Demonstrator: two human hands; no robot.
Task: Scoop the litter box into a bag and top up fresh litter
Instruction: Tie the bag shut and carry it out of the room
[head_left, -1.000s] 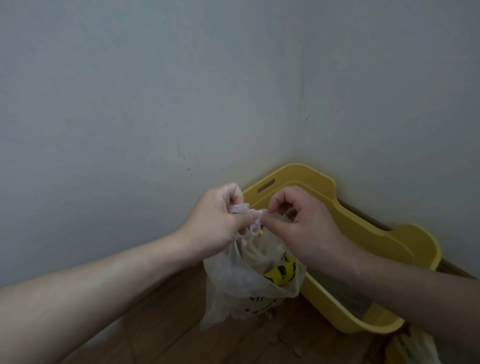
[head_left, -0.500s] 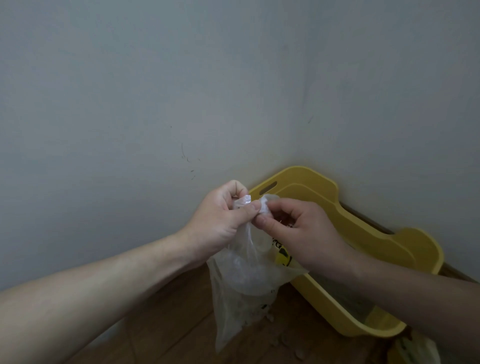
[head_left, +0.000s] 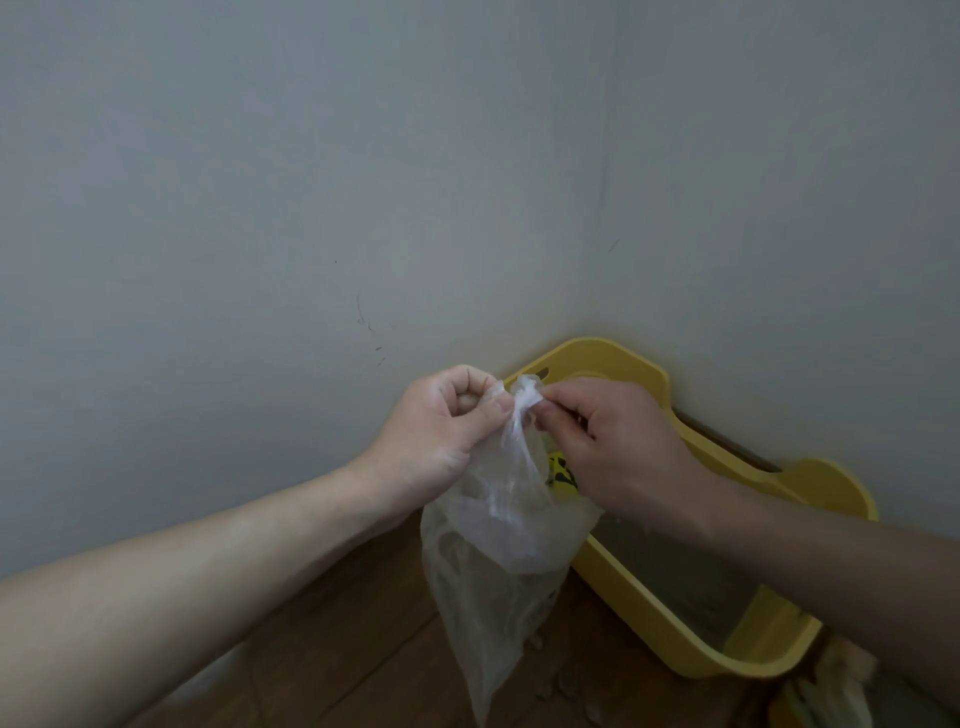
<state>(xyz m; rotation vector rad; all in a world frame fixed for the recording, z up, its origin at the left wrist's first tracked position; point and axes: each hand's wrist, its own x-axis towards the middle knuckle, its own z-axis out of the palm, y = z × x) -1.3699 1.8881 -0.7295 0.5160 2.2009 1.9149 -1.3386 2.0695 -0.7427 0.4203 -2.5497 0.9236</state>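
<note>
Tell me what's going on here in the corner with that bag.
A person is holding a thin clear plastic bag up in front of a yellow litter box that sits in the corner of the room. The left hand and the right hand both pinch the bag's gathered neck, apparently twisting or tying it shut. The bag hangs above the wooden floor with something inside.

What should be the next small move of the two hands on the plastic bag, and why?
Probably pull the twisted ends apart to close a knot. The left hand and the right hand both pinch the gathered neck of the plastic bag, which hangs with contents inside, in front of the yellow litter box. Whether a knot is already formed, I cannot tell.
</note>
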